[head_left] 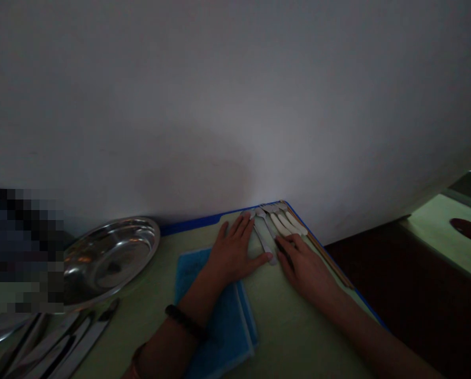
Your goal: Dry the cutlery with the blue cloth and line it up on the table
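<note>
My left hand (235, 250) lies flat with its fingers stretched over the tops of some metal cutlery, and its thumb touches the handle end of one metal piece (264, 246). Close by on the right, my right hand (304, 266) has its fingers curled, pinching the handle end of a fork (265, 220). Beyond it, several white-handled forks (285, 222) rest side by side near the table's far corner. A folded blue cloth (223, 326) lies partly under my left forearm. The heads of the pieces beneath my left fingers are hidden.
Wooden chopsticks (326, 252) line the right edge of the green table (294, 342), which has a blue rim. At left stands a shiny steel basin (113, 263), with several knives (81, 342) in front. A pale wall (227, 105) rises behind. Another table (441, 231) is at right.
</note>
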`<state>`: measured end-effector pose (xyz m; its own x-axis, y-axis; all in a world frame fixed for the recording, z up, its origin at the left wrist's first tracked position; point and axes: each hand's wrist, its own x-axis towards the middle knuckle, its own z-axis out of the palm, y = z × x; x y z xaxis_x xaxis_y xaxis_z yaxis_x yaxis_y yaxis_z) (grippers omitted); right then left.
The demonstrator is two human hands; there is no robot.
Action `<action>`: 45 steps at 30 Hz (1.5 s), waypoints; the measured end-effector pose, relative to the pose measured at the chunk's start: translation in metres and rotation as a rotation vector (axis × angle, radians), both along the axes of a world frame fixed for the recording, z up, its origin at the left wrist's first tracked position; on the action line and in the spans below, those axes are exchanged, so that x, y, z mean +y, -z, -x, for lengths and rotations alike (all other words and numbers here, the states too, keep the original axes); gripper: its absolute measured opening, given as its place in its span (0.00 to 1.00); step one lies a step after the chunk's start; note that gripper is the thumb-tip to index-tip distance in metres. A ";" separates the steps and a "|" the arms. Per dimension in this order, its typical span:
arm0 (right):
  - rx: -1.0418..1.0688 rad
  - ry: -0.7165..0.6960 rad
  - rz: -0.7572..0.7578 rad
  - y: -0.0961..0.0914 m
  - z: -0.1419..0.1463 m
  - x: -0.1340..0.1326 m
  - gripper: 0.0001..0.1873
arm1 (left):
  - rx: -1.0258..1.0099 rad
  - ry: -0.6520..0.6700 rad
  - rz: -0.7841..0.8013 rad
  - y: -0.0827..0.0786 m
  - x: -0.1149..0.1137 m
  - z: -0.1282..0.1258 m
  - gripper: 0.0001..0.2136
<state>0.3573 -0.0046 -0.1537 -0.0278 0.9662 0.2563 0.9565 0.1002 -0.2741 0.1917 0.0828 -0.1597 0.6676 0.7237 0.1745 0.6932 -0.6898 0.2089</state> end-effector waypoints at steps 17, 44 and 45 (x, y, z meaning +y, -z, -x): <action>0.041 -0.100 -0.237 -0.010 0.015 -0.006 0.14 | -0.126 -0.040 -0.108 -0.022 -0.019 0.021 0.20; 0.059 -0.474 -0.096 0.016 0.148 -0.006 0.19 | 0.394 -0.783 0.550 -0.098 -0.066 0.325 0.23; 0.062 -0.477 -0.092 0.016 0.148 -0.005 0.19 | 0.412 -0.806 0.594 -0.096 -0.064 0.328 0.21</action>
<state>0.2096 -0.0099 -0.1697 -0.4441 0.8224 0.3555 0.7798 0.5502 -0.2986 -0.1362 0.0185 -0.0637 -0.1152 0.8709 -0.4777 0.9909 0.1345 0.0063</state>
